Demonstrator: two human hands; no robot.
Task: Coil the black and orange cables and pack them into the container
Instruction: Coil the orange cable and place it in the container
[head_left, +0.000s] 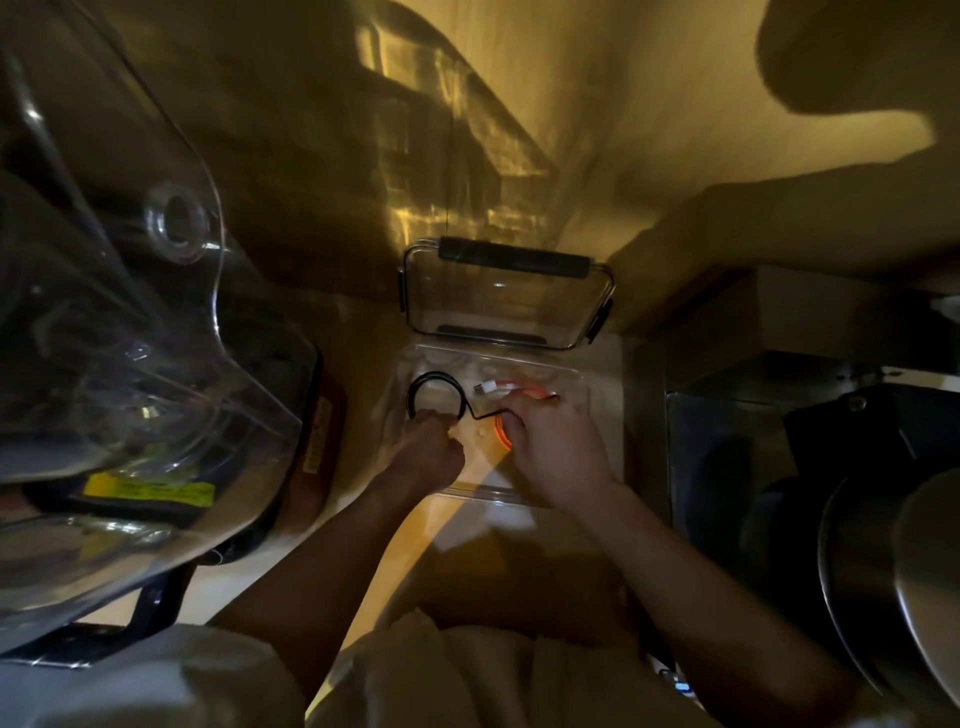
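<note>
A clear plastic container (597, 395) sits open in the middle of the wooden surface. The black cable (435, 378) forms a loop inside it at the left, its tail running right toward the orange cable (502, 434). My left hand (431, 447) pinches the black loop at its lower edge. My right hand (558, 449) presses on the orange cable, whose coil glows under the fingers; its white plug (483, 387) lies beyond the fingertips inside the container. Most of the orange coil is hidden by my hand.
The container's clear lid (506, 296) with black latches lies just behind it. A large clear plastic jug with a yellow label (150, 491) fills the left. A dark metal appliance (831, 467) stands at the right. The light is dim.
</note>
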